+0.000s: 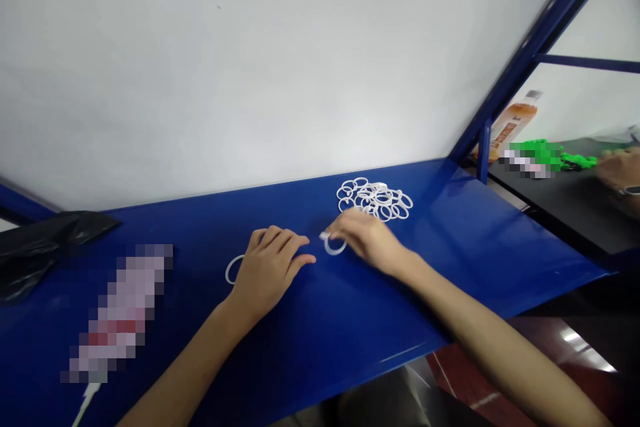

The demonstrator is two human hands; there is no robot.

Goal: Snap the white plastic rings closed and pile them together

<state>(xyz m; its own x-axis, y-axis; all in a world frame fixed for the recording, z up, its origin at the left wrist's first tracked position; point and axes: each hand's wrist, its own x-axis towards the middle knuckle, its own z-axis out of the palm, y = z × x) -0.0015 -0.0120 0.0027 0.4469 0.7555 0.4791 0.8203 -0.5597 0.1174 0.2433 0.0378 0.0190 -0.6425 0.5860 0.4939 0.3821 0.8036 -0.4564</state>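
My right hand (370, 237) pinches a white plastic ring (335, 251) with a small tab, over the middle of the blue table (320, 333). My left hand (270, 267) faces it from the left, thumb and fingers apart with nothing between their tips. Another white ring (229, 270) lies just left of that hand, partly covered by it. Beyond my right hand is a loose heap of several similar white rings (384, 197).
At the left lie a black plastic bag (50, 243) and a blurred-out flat object (120, 313) with a white cable (90, 393). A blue metal frame post (505, 87) rises at right. Past it are a bottle (515, 123), green pieces (540, 152) and another person's hand (620, 170).
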